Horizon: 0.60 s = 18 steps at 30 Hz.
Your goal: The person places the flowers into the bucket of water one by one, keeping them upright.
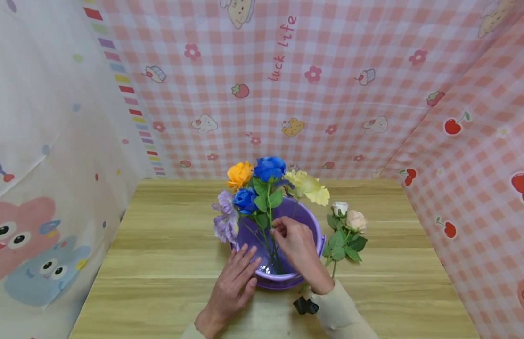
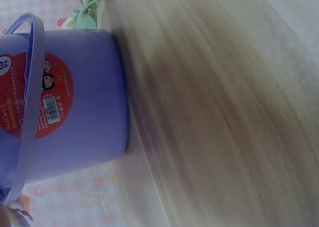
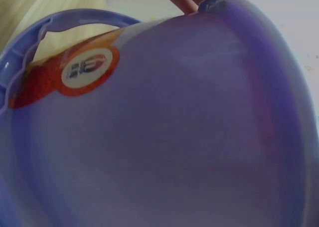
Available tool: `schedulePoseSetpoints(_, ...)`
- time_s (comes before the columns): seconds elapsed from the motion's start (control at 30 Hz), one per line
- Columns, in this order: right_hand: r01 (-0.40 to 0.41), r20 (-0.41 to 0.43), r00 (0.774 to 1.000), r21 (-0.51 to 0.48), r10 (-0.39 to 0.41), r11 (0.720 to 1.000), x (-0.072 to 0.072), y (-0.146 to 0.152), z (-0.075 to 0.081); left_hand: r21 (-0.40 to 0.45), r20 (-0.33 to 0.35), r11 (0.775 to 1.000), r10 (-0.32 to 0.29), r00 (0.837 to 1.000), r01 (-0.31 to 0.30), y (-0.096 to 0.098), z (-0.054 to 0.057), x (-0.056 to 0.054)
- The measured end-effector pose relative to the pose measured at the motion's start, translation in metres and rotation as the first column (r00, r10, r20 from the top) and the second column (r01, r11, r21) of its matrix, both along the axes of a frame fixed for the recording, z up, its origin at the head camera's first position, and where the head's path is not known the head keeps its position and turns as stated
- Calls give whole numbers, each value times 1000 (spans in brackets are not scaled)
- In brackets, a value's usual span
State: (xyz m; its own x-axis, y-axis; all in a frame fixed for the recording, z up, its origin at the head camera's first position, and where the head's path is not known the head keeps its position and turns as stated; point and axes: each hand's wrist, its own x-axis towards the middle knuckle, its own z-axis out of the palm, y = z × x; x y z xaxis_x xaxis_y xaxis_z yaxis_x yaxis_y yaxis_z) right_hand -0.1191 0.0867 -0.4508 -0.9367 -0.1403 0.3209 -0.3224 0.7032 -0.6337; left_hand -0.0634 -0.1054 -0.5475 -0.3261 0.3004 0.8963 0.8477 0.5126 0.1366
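Observation:
A purple bucket (image 1: 306,212) stands on the table, holding several artificial flowers. Over its rim rise an orange flower (image 1: 239,175), a tall blue rose (image 1: 269,168), a lower blue rose (image 1: 245,200), a lilac flower (image 1: 225,219) and a yellow flower (image 1: 306,187). My right hand (image 1: 297,242) reaches in over the near right rim, its curled fingertips pinching the tall blue rose's green stem. With fingers fairly straight, my left hand (image 1: 232,287) touches the near left rim. In the left wrist view the bucket's wall (image 2: 89,107) carries a red label (image 2: 52,100).
White and pale peach roses (image 1: 356,221) with green leaves lie right of the bucket on the wooden table (image 1: 168,245). A small black object (image 1: 305,306) lies by the right sleeve. The bucket's handle (image 2: 32,92) hangs against its front. Checked cloth (image 1: 253,113) covers the wall behind.

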Motion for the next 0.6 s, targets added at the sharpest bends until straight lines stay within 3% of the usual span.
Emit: schedulePoseSetpoints(0.6, -32, 122, 992, 72, 23, 997, -17, -4, -2, -2, 2, 1000, -5, 1000, 5, -1, -1, 0)
